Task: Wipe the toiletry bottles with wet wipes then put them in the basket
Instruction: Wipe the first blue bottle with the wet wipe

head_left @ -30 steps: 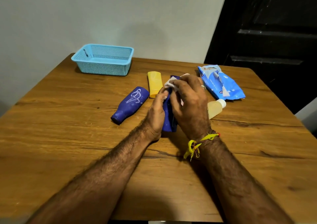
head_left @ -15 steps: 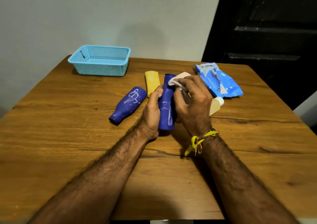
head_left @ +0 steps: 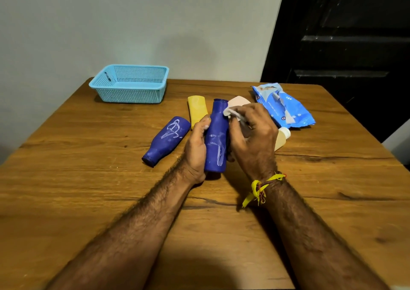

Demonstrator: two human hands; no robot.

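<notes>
A: Blue bottle (head_left: 217, 137) status?

B: Mid-surface, held between both hands, neck pointing to 12 o'clock, base toward the viewer. White smear marks on its near half.

A: Hands?

B: Left hand (head_left: 196, 147) grips the bottle's left side, fingers curled round it. Right hand (head_left: 253, 138) on the right side, fingers pinching a white wet wipe (head_left: 231, 113) against the bottle near the neck.

A: Other bottles?

B: Second blue bottle (head_left: 166, 141) lies on its side at 9 o'clock of the held one, white scribble on top, neck pointing 7 o'clock. Yellow bottle (head_left: 197, 109) lies flat at 11 o'clock, just beside the left hand's fingertips. A pale bottle with a white cap (head_left: 282, 137) is at 3 o'clock, mostly hidden behind the right hand. A pale pink item (head_left: 239, 101) at 1 o'clock, partly hidden; can't tell what it is.

A: Basket?

B: Light blue basket (head_left: 131, 95) at 10 o'clock, far left corner of the wooden surface (head_left: 88, 189), well apart from the bottles. Blue wipes pack (head_left: 286, 107) at 2 o'clock, near the far right edge.
</notes>
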